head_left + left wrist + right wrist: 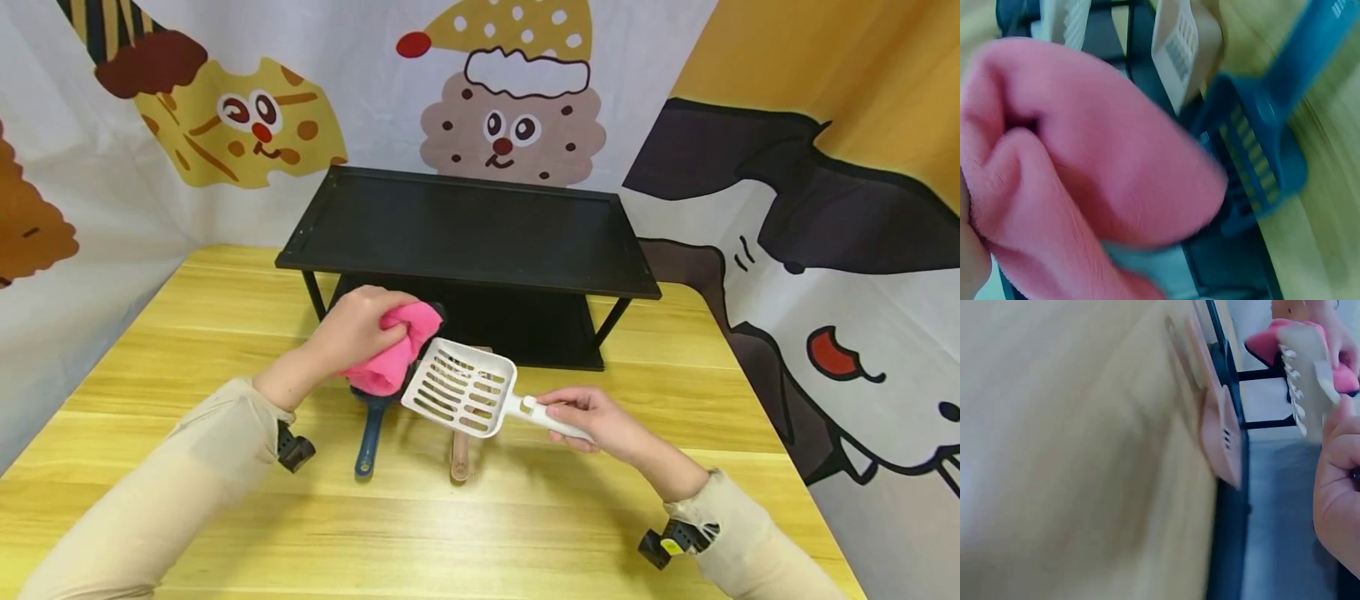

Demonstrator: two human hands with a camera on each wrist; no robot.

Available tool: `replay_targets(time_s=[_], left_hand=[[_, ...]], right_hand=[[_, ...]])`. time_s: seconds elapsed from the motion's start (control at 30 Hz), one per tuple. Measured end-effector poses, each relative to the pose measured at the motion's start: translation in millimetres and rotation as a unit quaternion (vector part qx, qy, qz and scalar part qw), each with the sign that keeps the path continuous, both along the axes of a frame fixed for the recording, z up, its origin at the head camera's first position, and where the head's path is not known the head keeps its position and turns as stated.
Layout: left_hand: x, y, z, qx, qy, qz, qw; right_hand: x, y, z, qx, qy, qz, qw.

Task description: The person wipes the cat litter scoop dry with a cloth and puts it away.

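Observation:
My right hand (588,417) grips the handle of a white slotted litter scoop (512,407), held up over the table with its slotted head toward the left. In my left hand (356,329) is a bunched pink cloth (397,358), close to the scoop's far left edge; whether they touch I cannot tell. Below lie a blue litter scoop (369,437) and a beige one (460,454), handles toward me, heads partly hidden. The left wrist view shows the cloth (1116,156) large, beside the slotted blue scoop (1288,150). Fingers curl round the white scoop (1310,369) in the right wrist view.
Behind the hands stands a black two-tier shelf (472,233) on the wood-grain table (480,533). The lying scoops are near its front left. A curtain (375,100) printed with cartoon figures hangs at the back and sides.

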State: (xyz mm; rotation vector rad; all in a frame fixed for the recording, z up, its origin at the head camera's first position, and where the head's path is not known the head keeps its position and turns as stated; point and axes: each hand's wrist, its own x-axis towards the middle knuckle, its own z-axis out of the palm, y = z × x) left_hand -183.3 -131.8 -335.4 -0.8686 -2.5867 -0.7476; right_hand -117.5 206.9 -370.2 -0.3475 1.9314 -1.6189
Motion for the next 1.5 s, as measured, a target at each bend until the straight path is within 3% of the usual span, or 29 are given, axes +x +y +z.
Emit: replay_targets(time_s=[0.07,0.13,0.27,0.37,0.47,0.6,0.8,0.97,1.03,1.1,1.2,1.27,1.33,1.5], left_hand=[[-0.2,-7.2,-0.6,0.017,0.003,0.027,0.9995],[1.7,-9.7,-1.9,0.034,0.008,0.032,0.9989],[8.9,1.9,-6.9,0.055,0.047,-0.016,0.9973],[13.9,17.2,-14.1,0.052,0.095,-0.055,0.9927],[16.2,28.8,-21.5,0.053,0.132,-0.058,0.9882],[14.3,30.3,-23.8,0.064,0.122,-0.022,0.9903],[7.1,18.0,-24.4,0.062,0.083,0.022,0.9944],[0.8,8.7,-23.6,0.056,0.065,0.047,0.9952],[-1.8,4.9,-21.4,0.051,0.056,0.058,0.9954],[-5.0,0.8,-19.2,0.047,0.044,0.070,0.9955],[-10.4,-4.8,-16.1,0.048,0.017,0.090,0.9946],[-12.7,-6.9,-14.4,0.051,-0.003,0.098,0.9939],[-12.8,-7.1,-13.0,0.048,-0.023,0.098,0.9937],[-5.3,-1.3,-10.7,0.042,-0.060,0.069,0.9949]], right_hand=[[0.0,5,-4.4,-0.043,-0.047,-0.011,0.9979],[-1.0,7,-7.3,-0.101,-0.100,-0.017,0.9897],[-4.7,-4,-6.5,-0.203,-0.196,-0.031,0.9588],[-6.0,-19,-2.4,-0.248,-0.242,-0.044,0.9370],[-4.7,-32,2.5,-0.270,-0.264,-0.046,0.9246],[-2.2,-36,5.7,-0.283,-0.262,-0.021,0.9222],[-0.6,-32,4.2,-0.261,-0.238,0.010,0.9355],[0.4,-27,-0.3,-0.250,-0.231,0.036,0.9395],[0.4,-23,-1.3,-0.234,-0.213,0.040,0.9478],[-0.1,-18,-1.0,-0.195,-0.178,0.034,0.9639],[-2.8,-9,1.9,-0.104,-0.091,0.009,0.9904],[-6.4,-4,5.7,-0.033,-0.025,-0.007,0.9991],[-10.7,0,10.5,0.032,0.043,-0.015,0.9985],[-17.7,13,24.5,0.138,0.171,-0.005,0.9755]])
